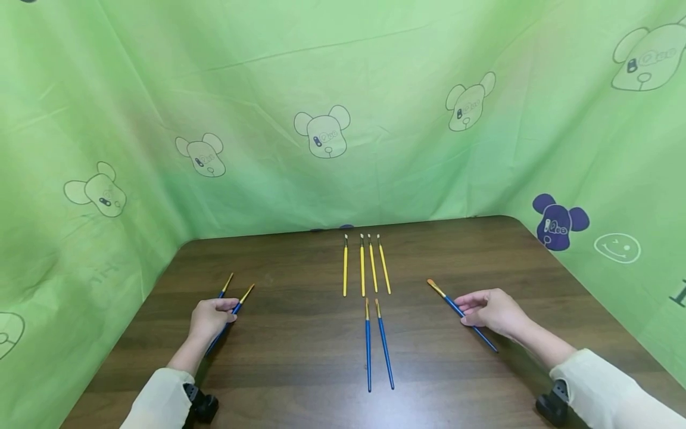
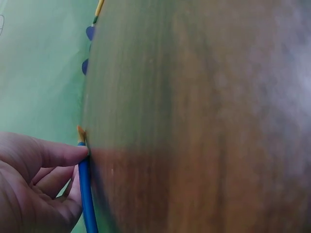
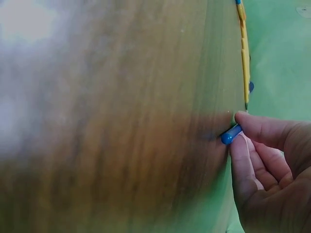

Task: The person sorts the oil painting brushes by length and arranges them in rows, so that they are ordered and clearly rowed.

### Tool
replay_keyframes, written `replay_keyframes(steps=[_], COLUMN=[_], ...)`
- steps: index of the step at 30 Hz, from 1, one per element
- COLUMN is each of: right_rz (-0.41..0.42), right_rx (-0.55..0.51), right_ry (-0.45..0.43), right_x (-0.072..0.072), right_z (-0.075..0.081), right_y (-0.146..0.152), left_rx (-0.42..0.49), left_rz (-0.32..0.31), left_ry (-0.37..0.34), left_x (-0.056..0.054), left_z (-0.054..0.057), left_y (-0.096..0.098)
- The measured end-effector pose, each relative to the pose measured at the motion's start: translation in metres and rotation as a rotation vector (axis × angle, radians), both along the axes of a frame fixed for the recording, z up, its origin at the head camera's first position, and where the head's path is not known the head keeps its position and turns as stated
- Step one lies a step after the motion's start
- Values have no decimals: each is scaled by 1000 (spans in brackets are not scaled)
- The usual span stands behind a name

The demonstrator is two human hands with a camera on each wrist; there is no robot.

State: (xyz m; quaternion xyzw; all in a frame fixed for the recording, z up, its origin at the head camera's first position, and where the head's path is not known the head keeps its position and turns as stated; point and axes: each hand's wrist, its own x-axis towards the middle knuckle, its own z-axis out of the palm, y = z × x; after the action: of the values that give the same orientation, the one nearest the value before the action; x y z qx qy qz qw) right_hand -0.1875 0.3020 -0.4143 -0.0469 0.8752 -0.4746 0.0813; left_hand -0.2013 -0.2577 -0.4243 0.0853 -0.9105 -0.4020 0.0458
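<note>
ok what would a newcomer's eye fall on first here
Probably the bright green cloth with cartoon heads, behind the brown table. Near the middle, four yellow-handled tools lie beyond two blue brushes. At either side, the left hand and right hand each hold a blue brush.

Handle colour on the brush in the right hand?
Blue handle; shows best in the head view.

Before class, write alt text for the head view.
Left hand and right hand each hold a slim blue paintbrush at a brown wooden table. Between them, four thin yellow sticks lie beyond two blue paintbrushes; the left hand partly hides another paintbrush.
</note>
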Motion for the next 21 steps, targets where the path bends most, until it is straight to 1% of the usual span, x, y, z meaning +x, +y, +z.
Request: replay_keyframes(steps=[7, 12, 17, 19, 21], right_rz=[-8, 4, 31, 40, 56], right_rx=[-51, -76, -122, -136, -144], right_ry=[-16, -19, -27, -29, -30], right_x=[0, 0, 1, 2, 2], right_z=[-1, 1, 4, 6, 7], right_y=[0, -2, -4, -5, -7], left_rx=[78, 186, 293, 321, 347], left_rz=[-8, -21, -63, -70, -61], left_ry=[0, 4, 26, 15, -19], left_x=[-2, -3, 0, 2, 2], left_z=[4, 9, 12, 14, 15], left_y=[7, 15, 23, 27, 31])
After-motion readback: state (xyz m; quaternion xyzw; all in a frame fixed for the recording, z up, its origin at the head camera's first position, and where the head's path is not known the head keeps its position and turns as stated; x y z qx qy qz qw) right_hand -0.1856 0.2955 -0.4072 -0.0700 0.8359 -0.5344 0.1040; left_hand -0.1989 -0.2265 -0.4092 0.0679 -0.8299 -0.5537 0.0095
